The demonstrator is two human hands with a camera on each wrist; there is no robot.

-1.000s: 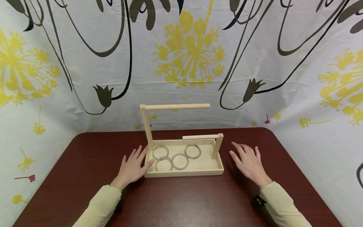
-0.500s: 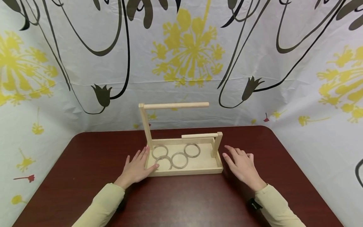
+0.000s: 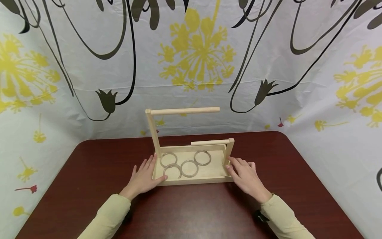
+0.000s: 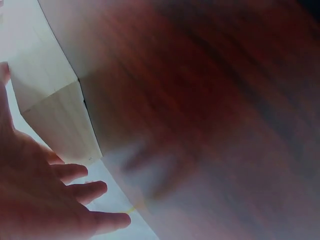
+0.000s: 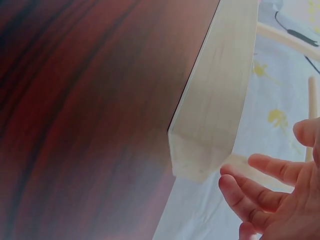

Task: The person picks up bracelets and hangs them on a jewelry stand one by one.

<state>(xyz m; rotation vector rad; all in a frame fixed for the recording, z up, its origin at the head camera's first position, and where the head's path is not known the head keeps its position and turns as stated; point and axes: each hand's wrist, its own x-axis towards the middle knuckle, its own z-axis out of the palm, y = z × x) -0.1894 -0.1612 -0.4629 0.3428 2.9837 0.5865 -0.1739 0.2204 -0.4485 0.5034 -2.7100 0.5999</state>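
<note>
A pale wooden tray (image 3: 194, 181) with two upright posts and two horizontal rods stands on the table. Several clear rings (image 3: 189, 177) lie in it, mostly toward its left and middle. At the tray's left end rests my left hand (image 3: 142, 176), fingers straight along the outside and thumb over the front edge. My right hand (image 3: 247, 177) is at the opposite end, its fingertips by the base of the short post (image 3: 228, 152) and its thumb by the front corner. In the right wrist view, its fingers (image 5: 272, 170) are slightly bent and spread. Neither hand holds a ring.
The tall left post (image 3: 153, 132) carries a long upper rod (image 3: 185, 111) pointing right; a shorter rod (image 3: 210, 143) points left from the right post. Beneath is a dark red-brown table (image 3: 191, 212). A patterned white cloth (image 3: 191, 122) hangs behind it.
My right hand has moved left from the bare table to the tray's right end. My left hand has shifted slightly right, its thumb further over the tray's front edge. The rings lie as before.
</note>
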